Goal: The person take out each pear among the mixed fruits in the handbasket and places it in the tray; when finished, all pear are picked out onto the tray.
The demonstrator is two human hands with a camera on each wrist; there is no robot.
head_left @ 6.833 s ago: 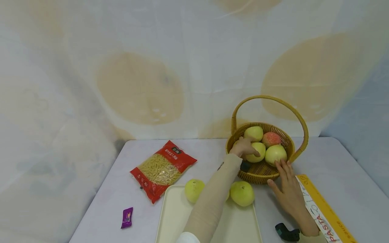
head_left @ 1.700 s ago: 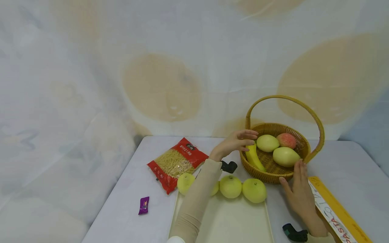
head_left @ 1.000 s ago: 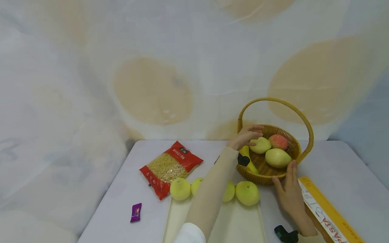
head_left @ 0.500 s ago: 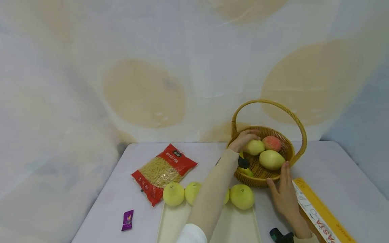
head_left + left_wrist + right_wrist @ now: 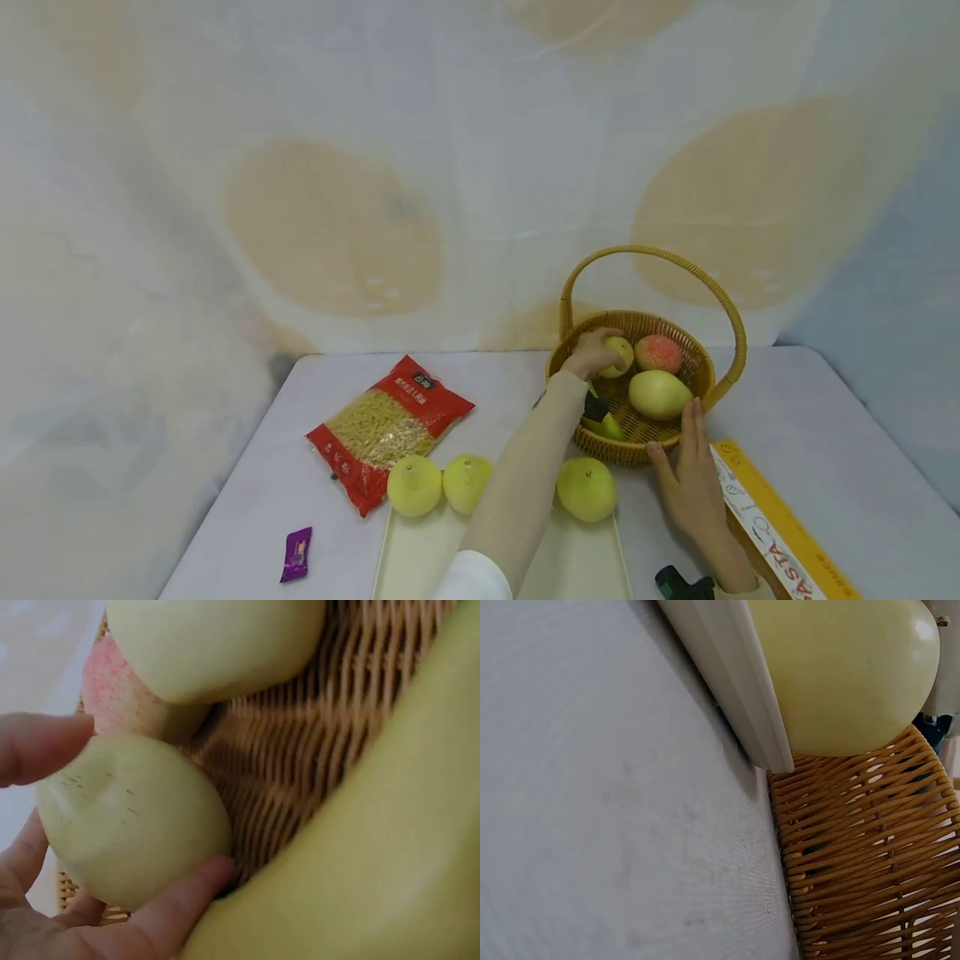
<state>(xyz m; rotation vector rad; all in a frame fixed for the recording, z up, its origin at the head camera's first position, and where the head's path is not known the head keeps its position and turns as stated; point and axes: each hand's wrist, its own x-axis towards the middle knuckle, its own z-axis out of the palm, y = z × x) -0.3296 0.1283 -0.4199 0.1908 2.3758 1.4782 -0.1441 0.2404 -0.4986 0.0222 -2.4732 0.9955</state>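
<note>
On the left of the white table (image 5: 232,517) lies a small purple packet (image 5: 297,554), its printing too small to read. Next comes a red bag of pasta (image 5: 390,429) with a clear window; it carries a black label and pale characters, too fine to make out. To its right, a cream tray (image 5: 592,558) runs off the bottom of the view, with three yellow-green round fruits (image 5: 414,485) visible along its far edge; the sleeve (image 5: 517,492) of the left arm crosses in front.

Further right, the left hand (image 5: 592,352) reaches into the wicker basket (image 5: 618,452). Its thumb and fingers grip a pale yellow fruit (image 5: 618,357), which sits inside the basket, beside a banana (image 5: 609,427) and a pinkish peach (image 5: 658,354). A second pale fruit (image 5: 660,395) lies nearer the right rim.

The right hand (image 5: 693,487) holds nothing, its fingers straight and resting against the basket's near right side. Rightmost is a long yellow-and-white box (image 5: 787,517): "ASTA" reads in red, cut off at the bottom edge; the lettering on the yellow strip is too small to read surely.
</note>
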